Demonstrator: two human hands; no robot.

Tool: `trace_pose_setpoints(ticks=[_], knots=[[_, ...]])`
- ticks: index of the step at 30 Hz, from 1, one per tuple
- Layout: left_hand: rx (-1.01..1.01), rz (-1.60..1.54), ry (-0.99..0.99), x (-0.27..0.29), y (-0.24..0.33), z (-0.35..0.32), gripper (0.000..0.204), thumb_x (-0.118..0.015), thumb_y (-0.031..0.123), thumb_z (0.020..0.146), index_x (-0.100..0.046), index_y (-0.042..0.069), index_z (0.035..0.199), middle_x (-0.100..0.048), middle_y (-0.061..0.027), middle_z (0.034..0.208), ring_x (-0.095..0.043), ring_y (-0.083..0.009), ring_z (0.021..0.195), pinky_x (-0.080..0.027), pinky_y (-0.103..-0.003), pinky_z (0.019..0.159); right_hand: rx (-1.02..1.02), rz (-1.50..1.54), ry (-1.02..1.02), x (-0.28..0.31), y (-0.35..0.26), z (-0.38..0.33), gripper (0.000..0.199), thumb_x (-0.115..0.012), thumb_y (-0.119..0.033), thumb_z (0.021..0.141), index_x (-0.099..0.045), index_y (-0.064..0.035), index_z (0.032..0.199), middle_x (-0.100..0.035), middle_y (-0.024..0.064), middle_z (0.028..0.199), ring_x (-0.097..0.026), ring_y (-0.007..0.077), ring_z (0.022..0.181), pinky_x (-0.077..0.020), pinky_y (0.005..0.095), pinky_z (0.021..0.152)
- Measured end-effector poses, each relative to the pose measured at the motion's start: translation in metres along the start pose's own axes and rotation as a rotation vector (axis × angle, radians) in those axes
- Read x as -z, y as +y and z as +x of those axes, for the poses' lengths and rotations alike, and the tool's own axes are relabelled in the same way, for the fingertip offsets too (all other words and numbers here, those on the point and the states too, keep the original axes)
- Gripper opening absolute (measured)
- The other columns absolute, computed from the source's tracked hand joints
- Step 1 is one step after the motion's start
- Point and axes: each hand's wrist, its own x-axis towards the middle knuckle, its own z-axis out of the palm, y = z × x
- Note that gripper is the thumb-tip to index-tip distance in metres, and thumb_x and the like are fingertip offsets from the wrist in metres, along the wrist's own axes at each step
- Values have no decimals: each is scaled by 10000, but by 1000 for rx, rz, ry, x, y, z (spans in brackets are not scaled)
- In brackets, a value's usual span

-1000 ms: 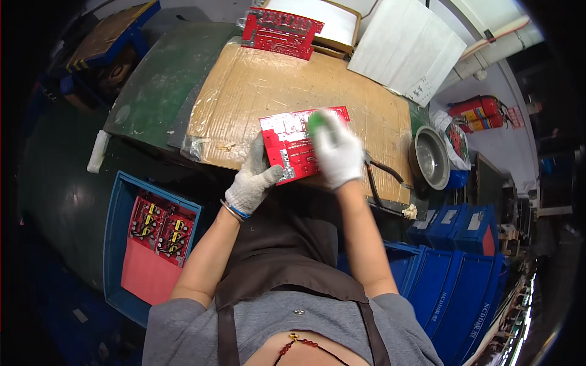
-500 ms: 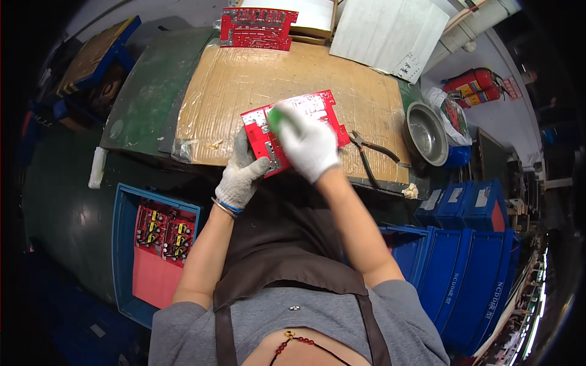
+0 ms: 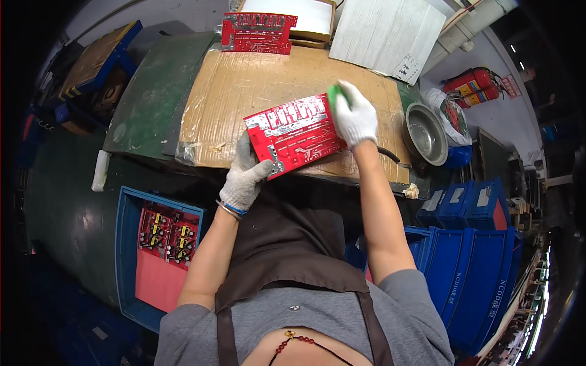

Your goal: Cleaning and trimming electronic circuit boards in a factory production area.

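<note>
A red circuit board (image 3: 296,135) with silvery solder traces is tilted over the near part of the cardboard-covered bench. My left hand (image 3: 245,177), in a whitish knitted glove, grips its lower left corner, thumb on the upper face and fingers beneath. At the board's upper right edge is my gloved right hand (image 3: 356,116), closed round a small green object (image 3: 333,99). Fingers hide most of that object, so its exact kind cannot be made out. Pliers lie behind the right wrist, with only part of a dark handle (image 3: 389,155) showing.
Another red board (image 3: 258,33) lies at the bench's far edge, near an open carton (image 3: 311,43). A metal bowl (image 3: 426,134) sits at the right. Below left, a blue bin (image 3: 122,256) holds populated boards; more blue bins (image 3: 467,274) stand at lower right.
My right hand has moved with the green object from the board's middle to its upper right edge, uncovering the traces and covering most of the pliers. My left hand keeps its hold.
</note>
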Motion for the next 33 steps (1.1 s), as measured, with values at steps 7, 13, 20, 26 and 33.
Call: trace_pose_setpoints(ticks=[7,13,20,26,33], knots=[[247,304,318,21,10,21,515,-536,428,1068,-604,-21,1310,-681,-88,1198,-614,-157,1105,-488,-321,982,521,8,-81,-25,-73,-135,386,-724,-118,859,-700,-162,1242,-707,104,853,-682,283,688,-562,402,619],[-80,535,196,10,6,19,510,-605,389,1051,-597,-54,1306,-681,-111,1210,-610,-157,1100,-478,-313,994,34,105,175,7,13,-96,290,-621,-89,968,-692,17,1228,-738,189,1173,-727,285,1055,-551,372,972],[-21,499,206,17,9,19,491,-593,370,1056,-607,-60,1291,-688,-100,1177,-615,-147,1075,-482,-310,983,465,-123,-150,-7,-35,-156,296,-718,-78,850,-723,-72,1146,-743,159,960,-732,306,765,-584,380,663],[42,478,241,13,10,24,470,-579,323,1062,-600,-79,1303,-701,-107,1158,-621,-146,1059,-494,-310,970,363,-114,-27,7,-16,-145,296,-703,-62,878,-715,-28,1172,-749,181,1013,-748,321,883,-602,382,803],[43,489,249,14,15,18,478,-579,330,1062,-596,-80,1308,-698,-108,1166,-622,-138,1057,-495,-304,966,243,-41,-52,21,5,-124,319,-689,-48,893,-718,-57,1210,-745,186,1073,-742,321,961,-591,384,859]])
